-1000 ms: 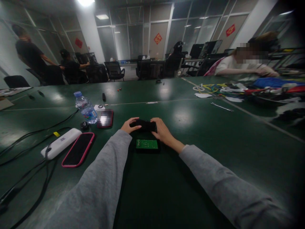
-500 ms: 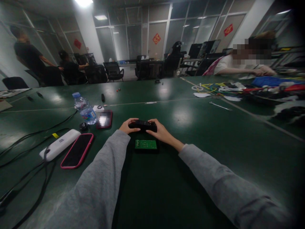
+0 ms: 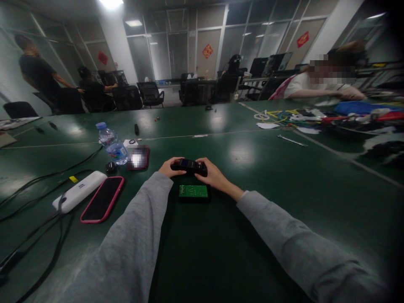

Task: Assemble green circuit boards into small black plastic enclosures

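Between my two hands is a black device casing (image 3: 189,166), a boxy piece with a dark rectangular window; its exact kind is not clear. My left hand (image 3: 170,167) grips its left end, thumb along the near edge and fingers over the far side. At the right end, my right hand (image 3: 211,173) holds it in the same way. Just nearer to me, a green circuit board (image 3: 193,191) lies face up in a black tray-like shell on the dark green table (image 3: 195,248). Neither hand touches the board.
Left of my arm lie a pink-rimmed phone (image 3: 102,200), a white power strip (image 3: 80,191) with black cables, a second phone (image 3: 139,158) and a water bottle (image 3: 112,143). A wrench (image 3: 292,140) and a heap of cables (image 3: 293,115) are at right, near a seated person (image 3: 303,86).
The black casing has tilted slightly, so its top face with the dark window shows more. Both hands keep their hold in nearly the same place.
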